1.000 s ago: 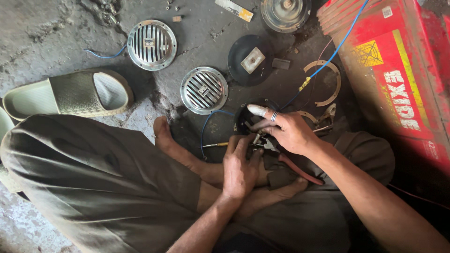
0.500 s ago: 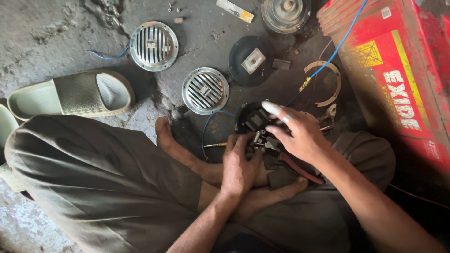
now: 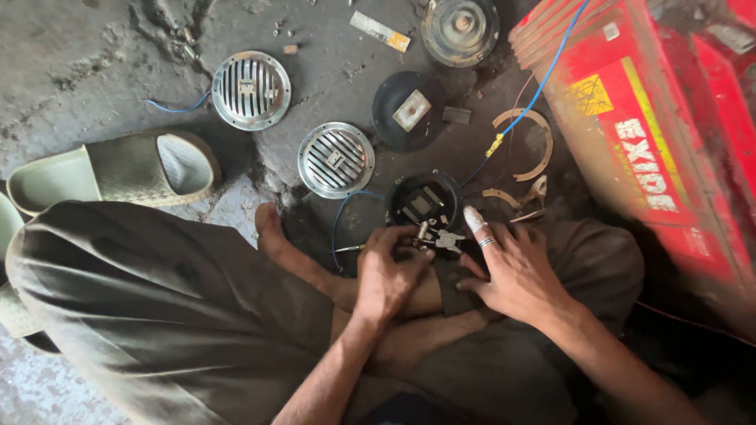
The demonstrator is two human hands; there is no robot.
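**Two hands at an opened horn on a workshop floor**

Reading left to right, we see a pale green slipper (image 3: 118,169) on the cracked concrete floor (image 3: 71,71), then two chromed horn grilles: one (image 3: 251,90) with a blue lead, a second (image 3: 336,160) nearer our bare foot (image 3: 272,236). Beyond them lie a black disc (image 3: 409,110) bearing a small metal plate, and a further round horn body (image 3: 460,30) at the top edge.

At centre sits the open horn (image 3: 424,201), a black cup with its inner parts exposed, just beside our crossed legs. Our left hand (image 3: 387,275) is curled, its fingers pinching small metal parts (image 3: 437,236) at the horn's near rim. Our right hand (image 3: 516,271) lies alongside, fingers spread, the index tip bandaged and touching the rim; it holds nothing that we can make out.

Further right are curved metal clamp pieces (image 3: 529,145), a blue wire (image 3: 543,86) and a red battery case (image 3: 654,142).

Hazard, in our judgement: the pinched parts are tiny and the floor is cracked and littered, so a slip of the fingers could lose one; the wire lying so near could also snag.
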